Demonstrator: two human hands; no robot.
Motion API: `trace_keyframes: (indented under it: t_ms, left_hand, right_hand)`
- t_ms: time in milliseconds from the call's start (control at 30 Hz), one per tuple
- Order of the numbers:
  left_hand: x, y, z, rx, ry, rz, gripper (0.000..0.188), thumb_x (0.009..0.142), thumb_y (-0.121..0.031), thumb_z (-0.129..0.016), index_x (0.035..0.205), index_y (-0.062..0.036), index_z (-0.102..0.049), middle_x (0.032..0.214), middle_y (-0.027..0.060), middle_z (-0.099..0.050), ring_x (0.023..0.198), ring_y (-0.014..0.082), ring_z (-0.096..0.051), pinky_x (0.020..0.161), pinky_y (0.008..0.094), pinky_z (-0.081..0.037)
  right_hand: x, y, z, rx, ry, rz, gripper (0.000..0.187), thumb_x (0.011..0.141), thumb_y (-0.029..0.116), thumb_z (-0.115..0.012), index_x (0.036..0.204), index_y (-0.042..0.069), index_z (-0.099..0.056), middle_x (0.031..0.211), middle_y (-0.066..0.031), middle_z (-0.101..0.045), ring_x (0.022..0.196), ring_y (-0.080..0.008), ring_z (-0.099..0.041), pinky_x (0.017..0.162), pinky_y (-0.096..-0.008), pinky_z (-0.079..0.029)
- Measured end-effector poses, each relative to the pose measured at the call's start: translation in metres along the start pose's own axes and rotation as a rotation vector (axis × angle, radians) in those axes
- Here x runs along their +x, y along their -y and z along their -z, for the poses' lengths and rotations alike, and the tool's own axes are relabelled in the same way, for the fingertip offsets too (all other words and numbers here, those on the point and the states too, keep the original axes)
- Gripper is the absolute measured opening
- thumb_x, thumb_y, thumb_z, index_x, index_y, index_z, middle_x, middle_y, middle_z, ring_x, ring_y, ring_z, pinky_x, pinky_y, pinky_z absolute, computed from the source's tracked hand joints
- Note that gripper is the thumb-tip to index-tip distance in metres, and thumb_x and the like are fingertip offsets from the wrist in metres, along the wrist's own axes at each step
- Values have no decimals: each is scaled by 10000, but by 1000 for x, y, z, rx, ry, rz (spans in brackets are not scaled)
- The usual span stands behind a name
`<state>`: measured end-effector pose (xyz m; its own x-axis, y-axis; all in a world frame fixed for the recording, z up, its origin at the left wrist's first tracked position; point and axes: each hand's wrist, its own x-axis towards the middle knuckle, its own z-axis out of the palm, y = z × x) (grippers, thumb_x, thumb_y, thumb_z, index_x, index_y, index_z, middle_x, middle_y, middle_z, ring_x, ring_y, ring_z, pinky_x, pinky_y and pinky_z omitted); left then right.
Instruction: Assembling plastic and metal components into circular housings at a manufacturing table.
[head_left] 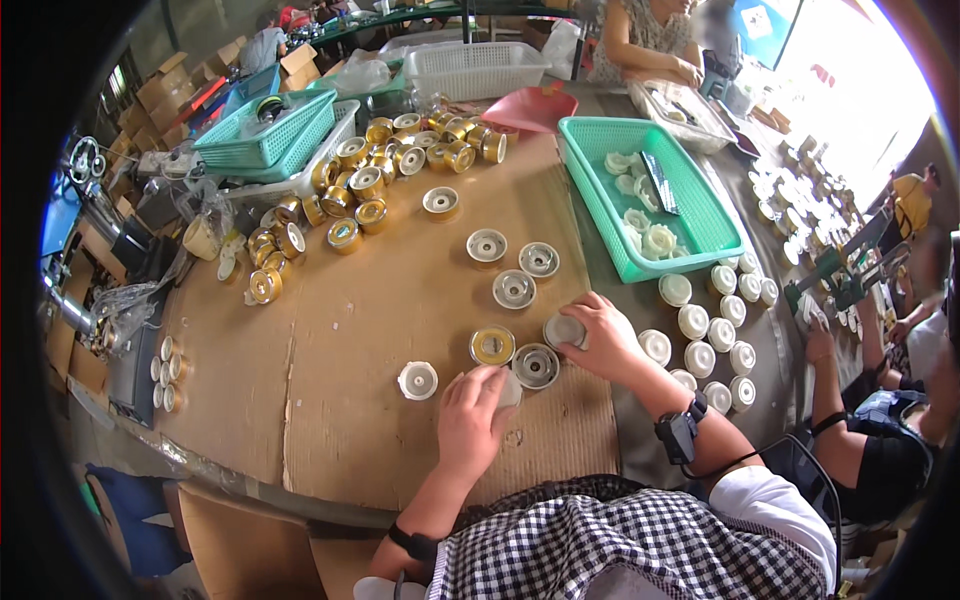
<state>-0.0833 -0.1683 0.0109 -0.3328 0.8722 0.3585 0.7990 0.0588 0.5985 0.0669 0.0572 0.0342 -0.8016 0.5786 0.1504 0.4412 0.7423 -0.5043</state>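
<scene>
My left hand [470,415] is closed on a white round cap [510,390], partly hidden beneath its fingers. The fingers of my right hand [612,342] grip another white round cap [563,331]. Between the hands lies a silver-faced round metal part [536,366]. Touching it is a round part with a gold face [492,346]. Left of my left hand, a white plastic piece with an uneven rim [417,381] rests on the cardboard. Farther back sit three silver-faced parts, one of them here [514,289], with another [440,202] beyond them.
Gold round parts [370,180] are heaped at the back left. A green basket [590,200] holds white plastic pieces. White-capped parts [700,358] stand in loose rows at right. A red scoop [530,108] lies behind. Other people work at the back and right.
</scene>
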Motion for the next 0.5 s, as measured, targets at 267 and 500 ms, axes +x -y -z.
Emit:
trace_keyframes:
  t_ms: [267,500]
  left_hand:
    - [-17,8,-13,330,-32,-105,501,908,-178,-668,1398,-87,-616,1458,70,-573,1375,316,-516,1196,569,-304]
    - [-17,5,-21,57,-68,-89,464,922,-157,-674,1364,-31,-613,1378,114,-600,1285,326,-569,1155,558,-375]
  right_hand:
    - [18,-31,31,-16,-279,126,391,819,225,-797,1171,82,-705,1111,-112,-674,1039,-336,-659,947,-432,-538]
    - [114,-152,88,-405,32,-197,460,813,60,-692,1270,110,-685,1172,-179,-694,1135,-368,-664,942,-418,-553]
